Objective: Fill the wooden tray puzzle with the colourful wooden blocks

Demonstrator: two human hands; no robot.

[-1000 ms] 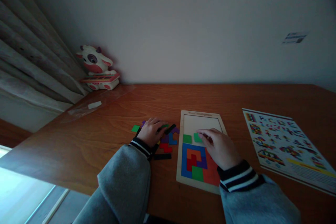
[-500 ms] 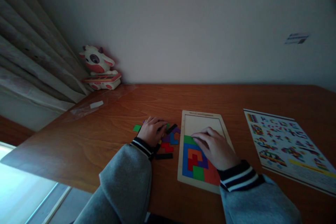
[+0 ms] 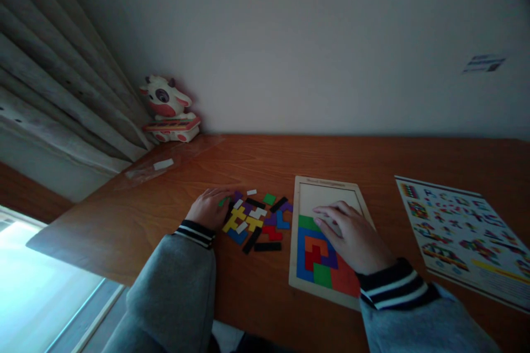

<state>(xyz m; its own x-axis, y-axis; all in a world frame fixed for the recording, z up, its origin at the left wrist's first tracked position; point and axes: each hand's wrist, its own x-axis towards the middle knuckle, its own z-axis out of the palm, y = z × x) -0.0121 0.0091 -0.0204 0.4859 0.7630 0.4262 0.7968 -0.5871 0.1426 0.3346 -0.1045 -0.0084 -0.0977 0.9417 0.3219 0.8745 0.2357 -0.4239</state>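
My left hand [image 3: 209, 208] is at the left edge of a pile of loose puzzle pieces, its curled fingers closed on a small green puzzle piece [image 3: 223, 201]. Beside it lie yellow pieces [image 3: 253, 223], a blue piece [image 3: 237, 236], red pieces [image 3: 272, 233] and black bars [image 3: 268, 246]. My right hand [image 3: 351, 231] hovers over a wooden puzzle board [image 3: 293, 265], thumb and forefinger slightly apart with nothing visible between them. Under its fingertips is a fitted green piece [image 3: 308, 223]. Fitted blue, orange, red and purple pieces fill the near part. My right hand hides some of the board.
A printed pattern sheet [image 3: 467, 231] lies to the right on the wooden table [image 3: 256, 160]. A toy cow with a keyboard [image 3: 171, 110] stands at the back left, near the curtain [image 3: 62, 77]. Clear tape with a white label [image 3: 163, 164] is stuck near the left edge.
My left hand has moved left from over the pile to the green piece, uncovering yellow, white and blue pieces. My right hand stays over the board. The view has shifted slightly left.
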